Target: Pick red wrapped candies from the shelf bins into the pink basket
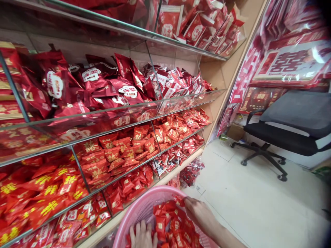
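A pink plastic basket (pixel 150 192) at the bottom centre holds many small red candy packets (pixel 178 222). My left hand (pixel 142 236) is inside it on the left, fingers apart and lying over packets, palm cut off by the frame's lower edge. Over the right part of the rim reaches my right hand (pixel 198 210), its fingers curled down and drawn together beside a raised red packet. Whether those fingers grip that packet or the rim is hidden.
Glass-fronted shelves (pixel 124 110) with dividers hold red packets on the left. Below them, a clear bag of packets (pixel 191 171) is on the tiled floor (pixel 232 182). A black swivel chair (pixel 281 137) stands at right, near hanging red-and-white wrapped goods (pixel 289 62).
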The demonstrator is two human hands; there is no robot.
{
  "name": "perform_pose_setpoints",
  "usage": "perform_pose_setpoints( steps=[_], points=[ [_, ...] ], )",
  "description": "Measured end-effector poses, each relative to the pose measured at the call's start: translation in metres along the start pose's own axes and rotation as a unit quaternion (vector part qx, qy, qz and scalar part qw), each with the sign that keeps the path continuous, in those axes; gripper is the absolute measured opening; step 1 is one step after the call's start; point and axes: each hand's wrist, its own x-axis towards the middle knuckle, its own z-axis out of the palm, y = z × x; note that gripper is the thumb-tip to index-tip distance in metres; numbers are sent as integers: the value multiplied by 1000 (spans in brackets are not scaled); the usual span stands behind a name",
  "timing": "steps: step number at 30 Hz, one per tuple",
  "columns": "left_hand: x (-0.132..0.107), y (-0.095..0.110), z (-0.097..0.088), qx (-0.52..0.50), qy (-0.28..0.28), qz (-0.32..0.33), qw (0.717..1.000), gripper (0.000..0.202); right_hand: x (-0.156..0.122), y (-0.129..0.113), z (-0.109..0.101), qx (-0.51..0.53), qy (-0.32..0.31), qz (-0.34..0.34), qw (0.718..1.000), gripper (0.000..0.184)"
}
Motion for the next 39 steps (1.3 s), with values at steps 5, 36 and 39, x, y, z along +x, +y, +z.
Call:
perform_pose_setpoints(
  steps=[5, 36, 39],
  points=[
    [0, 0, 0, 4, -10, -2, 1000, 51, -2, -5, 32, -115, 19, -28, 993, 26],
    [1, -2, 5, -15, 9, -1, 1000, 49, 142, -109, 2, 18, 24, -226, 974, 27],
    [0, -1, 3, -14, 5, -1, 1000, 49, 127, -100, -19, 54, 42, -220, 973, 27]
  ],
)
